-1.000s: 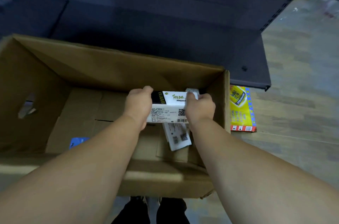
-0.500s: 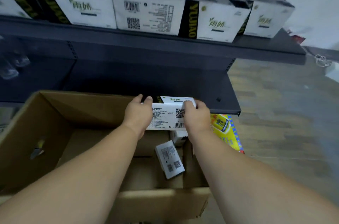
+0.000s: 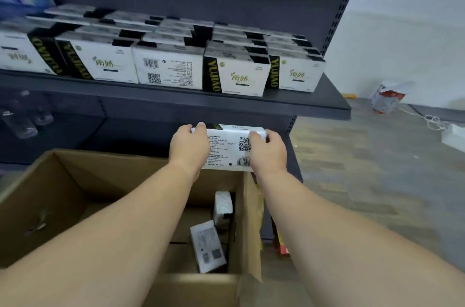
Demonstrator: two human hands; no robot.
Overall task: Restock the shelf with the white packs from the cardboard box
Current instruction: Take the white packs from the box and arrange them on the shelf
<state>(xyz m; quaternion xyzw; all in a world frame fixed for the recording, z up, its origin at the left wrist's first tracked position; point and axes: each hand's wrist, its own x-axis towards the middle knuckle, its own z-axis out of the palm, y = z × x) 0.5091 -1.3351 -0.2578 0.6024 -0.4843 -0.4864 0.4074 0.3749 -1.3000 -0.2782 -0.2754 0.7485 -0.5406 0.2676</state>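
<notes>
We have lifted one white rectangular pack with printed barcode and QR code out of the brown cardboard box; a second ago it was low inside the box, and now it sits above the box's far rim, just below the front edge of the dark grey metal shelf. Our left hand grips the pack's left end and our right hand grips its right end, fingers curled over the top edge. The view has also tipped up, so the shelf ahead of the hands now shows its rows of white and black packs. That row looks nearly full, so we judge the carry is halfway done and a gap or a second layer must be found. Below our forearms, two more white packs lie in the box's right corner, so restocking is not finished.
</notes>
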